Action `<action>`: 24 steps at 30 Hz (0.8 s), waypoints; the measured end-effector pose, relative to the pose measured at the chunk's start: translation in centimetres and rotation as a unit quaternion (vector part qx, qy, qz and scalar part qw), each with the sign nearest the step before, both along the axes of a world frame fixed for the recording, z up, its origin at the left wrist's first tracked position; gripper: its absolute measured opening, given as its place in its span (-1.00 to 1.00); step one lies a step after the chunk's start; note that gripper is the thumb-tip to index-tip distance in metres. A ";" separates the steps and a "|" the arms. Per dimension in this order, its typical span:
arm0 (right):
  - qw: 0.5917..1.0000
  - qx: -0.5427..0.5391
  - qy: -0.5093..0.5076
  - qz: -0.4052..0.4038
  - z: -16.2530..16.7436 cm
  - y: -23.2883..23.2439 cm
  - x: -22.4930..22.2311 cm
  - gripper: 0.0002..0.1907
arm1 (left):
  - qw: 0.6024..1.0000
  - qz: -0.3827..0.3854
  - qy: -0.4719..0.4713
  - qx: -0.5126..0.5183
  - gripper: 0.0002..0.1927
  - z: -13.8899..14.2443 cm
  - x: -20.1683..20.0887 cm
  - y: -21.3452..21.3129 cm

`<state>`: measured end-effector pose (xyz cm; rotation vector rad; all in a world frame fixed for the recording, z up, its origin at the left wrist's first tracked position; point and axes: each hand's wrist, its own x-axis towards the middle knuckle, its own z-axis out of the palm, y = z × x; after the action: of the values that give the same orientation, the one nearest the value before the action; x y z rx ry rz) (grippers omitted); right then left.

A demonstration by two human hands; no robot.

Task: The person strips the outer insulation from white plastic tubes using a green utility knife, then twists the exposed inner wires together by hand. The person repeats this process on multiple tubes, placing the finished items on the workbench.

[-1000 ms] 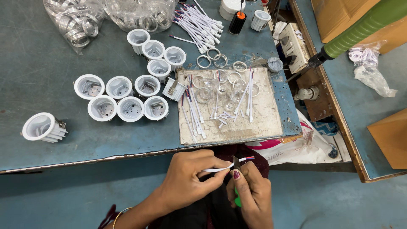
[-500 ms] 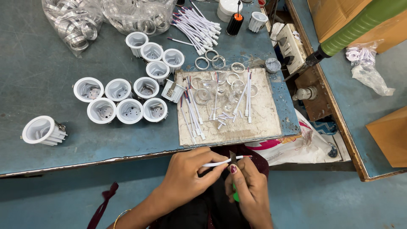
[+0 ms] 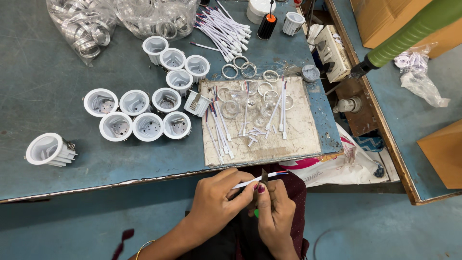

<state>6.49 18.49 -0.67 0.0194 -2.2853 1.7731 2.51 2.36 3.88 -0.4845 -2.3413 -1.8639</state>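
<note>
My left hand (image 3: 219, 204) pinches a thin white cable piece (image 3: 260, 178) with red and blue wire ends, held just below the table's front edge. My right hand (image 3: 275, 214) grips a small tool with a green handle (image 3: 257, 212); its dark metal tip (image 3: 264, 176) touches the cable near its right end. Both hands sit over my lap, in front of the worn white work board (image 3: 298, 139). Several more white cable pieces (image 3: 219, 127) and clear rings (image 3: 231, 108) lie on that board.
White round lamp housings (image 3: 134, 103) stand grouped left of the board, one (image 3: 48, 149) lying apart at far left. Bags of metal rings (image 3: 86, 24), a pile of white cables (image 3: 224, 26), loose rings (image 3: 240, 70), a switch box (image 3: 332, 45) and a green-handled tool (image 3: 409, 31) lie behind.
My hands have stayed in front of the board with the cable; the right hand has shifted slightly and the tool tip now stands upright against the cable. The view has drifted a little.
</note>
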 end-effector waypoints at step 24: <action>0.999 0.033 -0.007 0.010 0.9 -0.2 -0.6 -0.79 | 0.984 -0.044 0.140 -0.106 -0.88 -1.1 -1.3 -1.0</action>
<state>5.89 18.28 0.26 0.0424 -2.3608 1.7126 1.24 1.36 2.82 -0.8261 -2.3656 -1.4704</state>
